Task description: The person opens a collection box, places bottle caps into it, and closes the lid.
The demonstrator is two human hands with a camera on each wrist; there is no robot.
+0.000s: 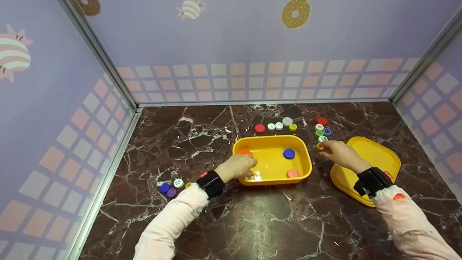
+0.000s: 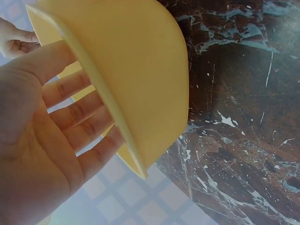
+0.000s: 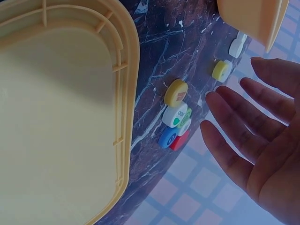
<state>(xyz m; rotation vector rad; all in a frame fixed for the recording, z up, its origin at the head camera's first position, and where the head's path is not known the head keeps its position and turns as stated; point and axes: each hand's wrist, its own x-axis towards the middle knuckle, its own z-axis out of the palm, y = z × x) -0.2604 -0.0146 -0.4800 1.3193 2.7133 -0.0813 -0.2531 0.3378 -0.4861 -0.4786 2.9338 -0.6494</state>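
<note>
My left hand (image 1: 239, 167) reaches over the left end of a yellow plastic box (image 1: 272, 181). In the left wrist view its loosely extended fingers (image 2: 77, 111) dip behind the box rim, which hides the fingertips. An orange bottle cap (image 1: 245, 152) lies in the box just beyond this hand; a blue cap (image 1: 288, 153) and a pink cap (image 1: 293, 173) lie further right. My right hand (image 1: 341, 155) hovers beside a small group of caps, its fingers relaxed and holding nothing. Nearest to it are a yellow cap (image 3: 176, 93) and a white cap (image 3: 175, 115).
A yellow lid (image 1: 375, 159) lies under the right wrist. Behind the box, a red cap (image 1: 260, 128) and several white and yellow caps form a row. More caps, including a purple one (image 1: 171, 192), lie at the left. Patterned walls (image 1: 252, 47) bound the dark marbled table.
</note>
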